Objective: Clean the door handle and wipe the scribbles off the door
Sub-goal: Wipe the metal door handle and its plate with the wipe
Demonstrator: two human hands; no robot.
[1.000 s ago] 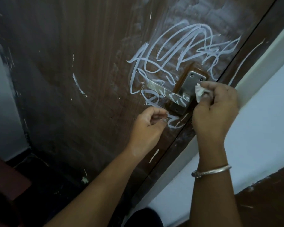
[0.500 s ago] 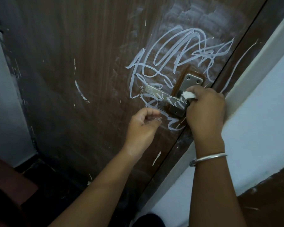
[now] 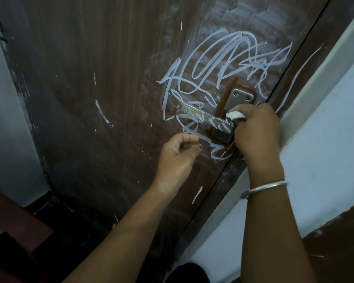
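Presently right hand grips white cloth wad, pressed on door handle at its pivot end; left hand at handle's 7 o'clock, loosely curled, seemingly empty; scribbles on door densest at handle's 12 o'clock.

A slim silver bangle rings the wrist behind your right hand, at four o'clock; both forearms bare.

The right hand hides most of the white cloth it grips.
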